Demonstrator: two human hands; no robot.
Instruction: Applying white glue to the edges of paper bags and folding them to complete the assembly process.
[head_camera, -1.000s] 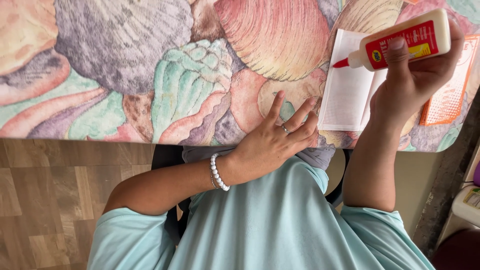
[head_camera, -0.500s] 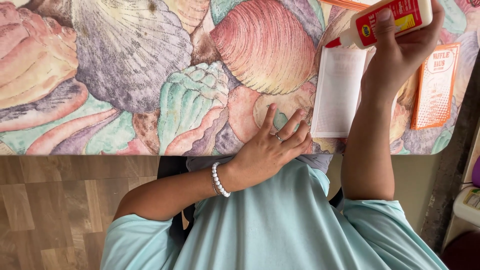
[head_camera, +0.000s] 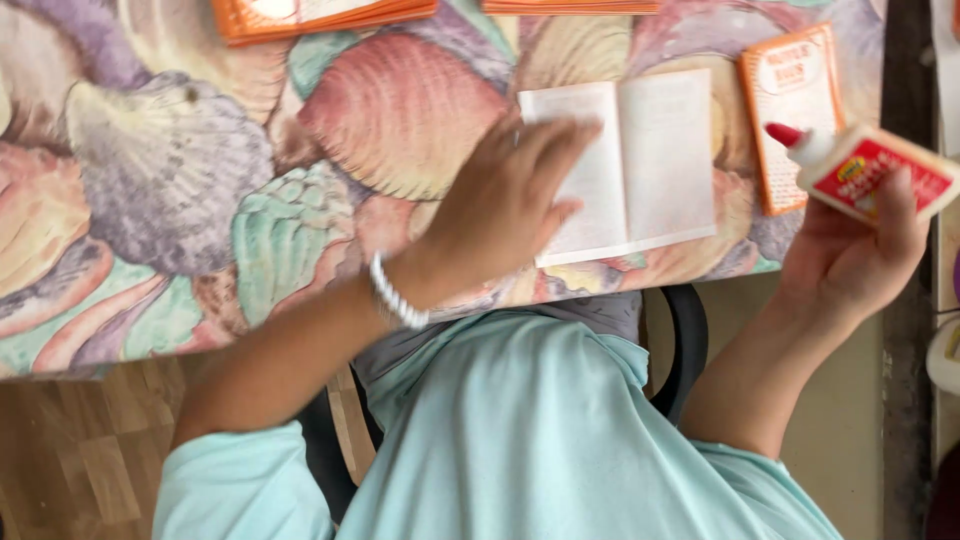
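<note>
Red-capped glue bottle (head_camera: 865, 170), red label

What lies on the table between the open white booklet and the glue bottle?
In the head view, an orange card lies between the open booklet and the glue bottle.

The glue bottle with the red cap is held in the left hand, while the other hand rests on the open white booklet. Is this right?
Not quite. In the head view the glue bottle is held in the right hand; it is the left hand that rests on the open white booklet.

Shell-print tablecloth (head_camera: 150, 200); orange booklets (head_camera: 320, 15) at far edge; wood floor (head_camera: 70, 450).
</note>
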